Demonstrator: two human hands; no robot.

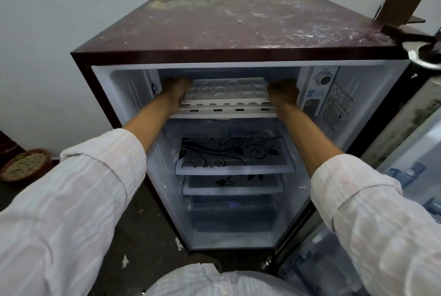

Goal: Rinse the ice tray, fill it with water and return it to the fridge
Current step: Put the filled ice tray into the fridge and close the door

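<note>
A white ice tray (225,90) lies level at the mouth of the freezer compartment at the top of the open maroon fridge (238,33). My left hand (176,91) grips the tray's left end and my right hand (284,93) grips its right end. Both arms reach forward into the fridge. The tray sits just above the white freezer shelf edge (223,112). Whether the cells hold water I cannot tell.
Two glass shelves with a black floral print (235,157) and a clear drawer (231,214) sit below. The fridge door (405,176) stands open at right with bottles in it. A thermostat dial (324,79) is right of the freezer. A bowl of grains (25,164) rests on the floor at left.
</note>
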